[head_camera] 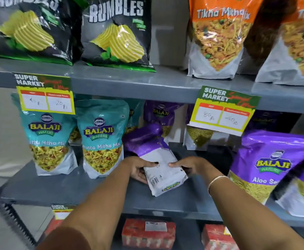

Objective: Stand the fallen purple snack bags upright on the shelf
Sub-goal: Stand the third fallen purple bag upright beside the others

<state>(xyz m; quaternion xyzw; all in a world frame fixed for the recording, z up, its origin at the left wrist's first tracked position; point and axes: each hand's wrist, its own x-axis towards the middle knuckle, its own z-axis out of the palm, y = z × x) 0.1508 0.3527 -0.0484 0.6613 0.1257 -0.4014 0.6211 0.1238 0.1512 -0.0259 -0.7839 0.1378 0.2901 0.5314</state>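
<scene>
Between both hands (pixel 139 170) (pixel 189 167), fallen purple snack bag (pixel 158 159), back side up.

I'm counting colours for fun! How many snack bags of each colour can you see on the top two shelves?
Black bags: 2
Orange bags: 2
Teal bags: 2 in front, with more partly hidden behind
Purple bags: at least 4, counting the fallen bag held by the left hand and right hand
Total: at least 10
</scene>
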